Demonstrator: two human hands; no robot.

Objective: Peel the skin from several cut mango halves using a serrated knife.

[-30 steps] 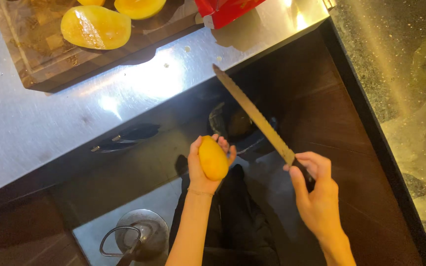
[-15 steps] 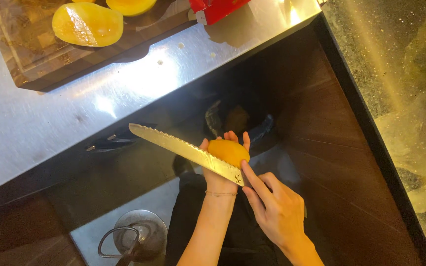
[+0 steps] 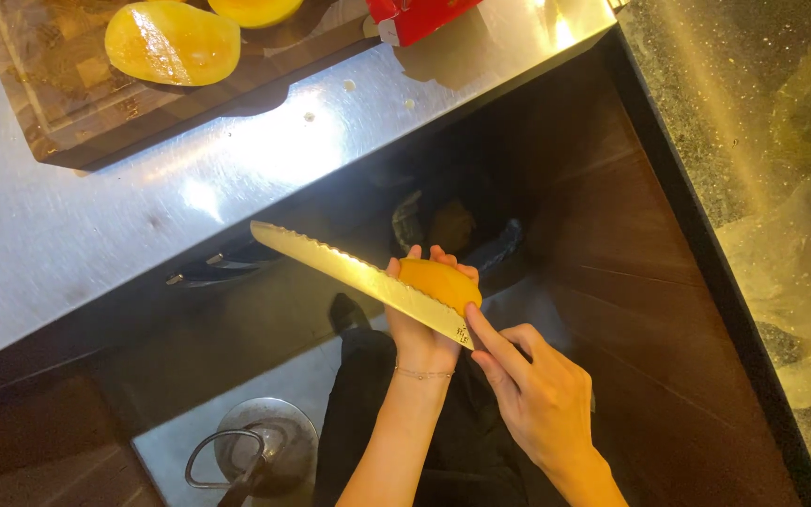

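Note:
My left hand cups a yellow-orange piece of mango, held out below the edge of the steel counter. My right hand grips the handle of a long serrated knife. Its blade lies flat across the near side of the mango and points up-left. Both hands are over a dark bin on the floor.
A wooden cutting board sits on the steel counter at the top left, with two peeled mango halves on it. A red box stands at the counter's back. A metal pedal bin is on the floor.
The knife swung from pointing up and away at the right down onto the mango. My right hand moved left toward my left hand, and the blade now rests across the fruit.

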